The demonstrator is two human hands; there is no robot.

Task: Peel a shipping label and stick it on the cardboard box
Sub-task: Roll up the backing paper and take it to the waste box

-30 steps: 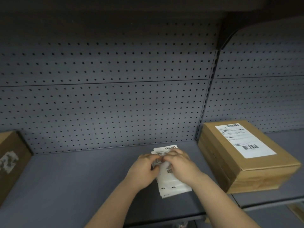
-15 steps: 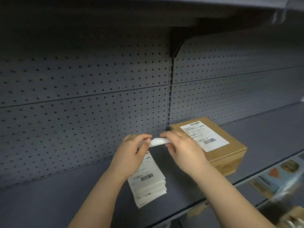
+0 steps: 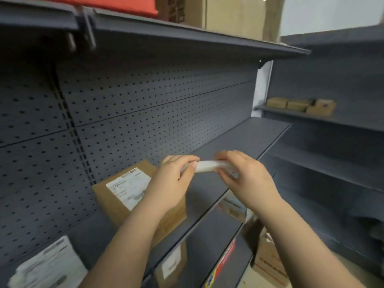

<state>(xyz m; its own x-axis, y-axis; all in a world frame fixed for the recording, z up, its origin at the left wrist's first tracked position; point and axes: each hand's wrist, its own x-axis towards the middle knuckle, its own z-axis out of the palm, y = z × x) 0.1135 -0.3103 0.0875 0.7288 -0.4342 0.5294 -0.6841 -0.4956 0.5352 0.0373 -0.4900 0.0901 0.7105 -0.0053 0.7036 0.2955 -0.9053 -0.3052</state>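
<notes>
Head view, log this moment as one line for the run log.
phase: peeling | left hand and right hand: both pinch label sheet in air | cardboard box: on shelf, already labelled | label stack: lower left

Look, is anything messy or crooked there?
Only slightly: the cardboard box sits turned at an angle on the shelf. Both hands, left hand and right hand, hold a curled label. Nothing looks damaged.

A brown cardboard box [image 3: 116, 196] at lower left bears a white printed label [image 3: 128, 187] with dark text. The dark grey metal shelf [image 3: 239, 142] backs onto grey pegboard [image 3: 145, 113] dotted with black holes. A red flat panel [image 3: 108, 4] sits upper left.
</notes>
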